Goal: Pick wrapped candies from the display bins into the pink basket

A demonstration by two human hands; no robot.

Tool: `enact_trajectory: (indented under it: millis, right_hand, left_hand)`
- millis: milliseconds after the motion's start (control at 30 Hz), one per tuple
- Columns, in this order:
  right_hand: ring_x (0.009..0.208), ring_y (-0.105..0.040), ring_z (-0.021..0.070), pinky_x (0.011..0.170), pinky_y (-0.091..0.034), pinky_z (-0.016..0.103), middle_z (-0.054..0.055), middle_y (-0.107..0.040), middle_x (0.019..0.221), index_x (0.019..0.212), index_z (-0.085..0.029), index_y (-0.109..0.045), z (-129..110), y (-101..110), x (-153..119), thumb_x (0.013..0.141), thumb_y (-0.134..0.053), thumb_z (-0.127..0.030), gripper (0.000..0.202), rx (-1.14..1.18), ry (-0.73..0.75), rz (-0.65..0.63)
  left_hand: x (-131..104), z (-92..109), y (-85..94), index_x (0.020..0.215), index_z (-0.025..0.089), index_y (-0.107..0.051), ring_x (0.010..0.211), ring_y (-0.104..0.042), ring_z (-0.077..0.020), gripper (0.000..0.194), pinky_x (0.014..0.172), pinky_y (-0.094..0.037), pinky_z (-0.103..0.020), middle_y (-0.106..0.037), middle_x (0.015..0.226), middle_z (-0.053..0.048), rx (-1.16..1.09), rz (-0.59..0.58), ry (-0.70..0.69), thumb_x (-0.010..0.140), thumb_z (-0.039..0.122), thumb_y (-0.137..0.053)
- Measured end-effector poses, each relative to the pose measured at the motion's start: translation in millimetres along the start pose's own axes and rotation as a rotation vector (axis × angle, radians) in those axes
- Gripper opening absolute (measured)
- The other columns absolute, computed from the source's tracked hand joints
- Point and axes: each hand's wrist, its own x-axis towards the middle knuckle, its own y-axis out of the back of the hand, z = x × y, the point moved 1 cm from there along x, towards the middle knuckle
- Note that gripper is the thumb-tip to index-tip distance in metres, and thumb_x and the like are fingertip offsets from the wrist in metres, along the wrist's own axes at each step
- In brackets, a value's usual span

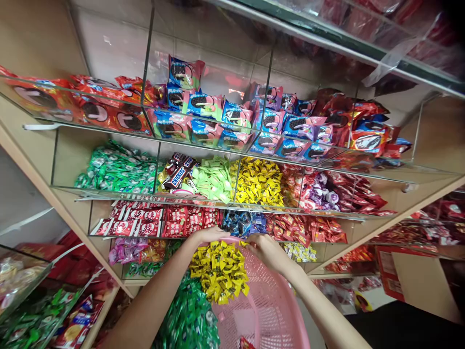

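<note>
A pink plastic basket (281, 303) tilts in front of me below the shelves. Inside it lie a heap of yellow-wrapped candies (220, 271), a larger pile of green-wrapped candies (192, 312) and a bit of a red packet (246, 343). My left hand (210, 236) is at the far rim beside the yellow heap, its fingers bent over the edge. Closed at the same rim, further right, is my right hand (264, 248); a yellow wrapper shows by its fingers. The undersides of both hands are hidden.
Clear-fronted shelves hold green candies (118, 169), Snickers bars (178, 175), pale green packets (214, 177), yellow candies (258, 184) and blue cookie packs (203, 104). A cardboard box (417, 278) stands at right. A side bin of green candies (39, 310) is at lower left.
</note>
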Motion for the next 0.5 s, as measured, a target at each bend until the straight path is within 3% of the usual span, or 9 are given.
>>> enact_trajectory:
  millis: [300,500]
  right_hand:
    - [0.083,-0.058,0.0181,0.067,-0.035,0.023,0.008,-0.063,0.089,0.09,-0.017,-0.061,-2,-13,-12,0.086,-0.041,-0.026,0.022,-0.104,-0.177,-0.012]
    - [0.072,-0.058,0.0174,0.059,-0.031,0.024,0.008,-0.063,0.076,0.076,-0.016,-0.062,-1,-26,-29,0.083,-0.045,-0.025,0.02,-0.158,-0.26,-0.118]
  left_hand:
    - [0,1,0.8,0.075,0.015,-0.066,0.069,-0.049,-0.0144,0.056,0.062,-0.035,-0.023,-0.06,0.072,0.0,0.031,-0.02,-0.004,0.067,0.067,-0.046]
    - [-1,0,-0.7,0.07,0.015,-0.064,0.062,-0.046,-0.0127,0.058,0.059,-0.034,-0.023,-0.056,0.063,0.002,-0.061,-0.034,0.014,0.061,0.07,-0.048]
